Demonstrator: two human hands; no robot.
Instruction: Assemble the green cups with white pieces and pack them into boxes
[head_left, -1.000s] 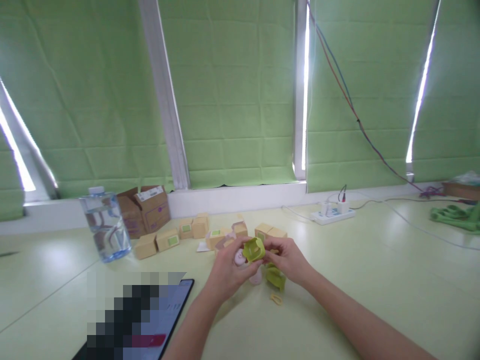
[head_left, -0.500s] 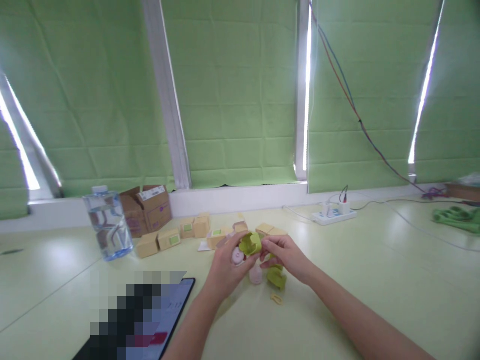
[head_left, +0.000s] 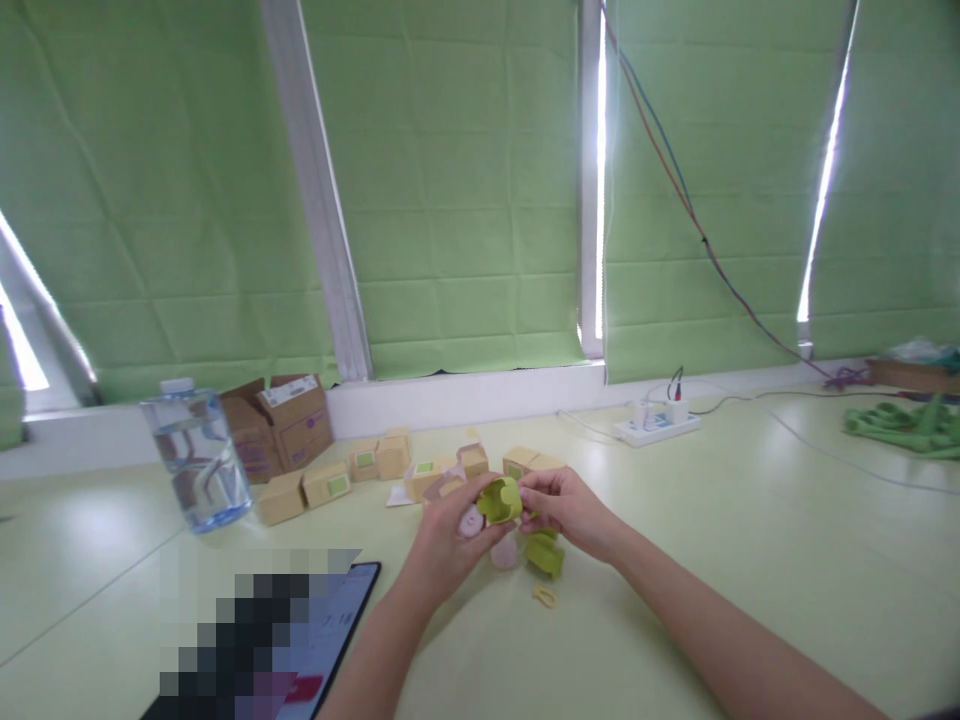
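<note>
My left hand (head_left: pixel 448 532) is closed around a yellow-green hollow cover (head_left: pixel 498 501), whose open, notched side faces the camera. A pale pink round piece (head_left: pixel 471 521) shows at the same hand's fingers, partly hidden by them. My right hand (head_left: pixel 568 512) pinches at the right side of the cover; its fingertips are partly hidden. Below the hands, on the table, are a second pale pink piece (head_left: pixel 504 551) and another yellow-green cover (head_left: pixel 544 555). A small yellow loop (head_left: pixel 545 597) lies nearer to me.
Several small tan boxes (head_left: pixel 327 482) stand behind the hands. To the left are a large water bottle (head_left: pixel 196 458), an open cardboard carton (head_left: pixel 296 425) and a partly pixelated tablet (head_left: pixel 341 620). A white power strip (head_left: pixel 657 428) and green items (head_left: pixel 904 427) are at the right.
The cover has turned a little, so more of its hollow inside shows. My right fingers have closed in on its side. The whole view has shifted slightly.
</note>
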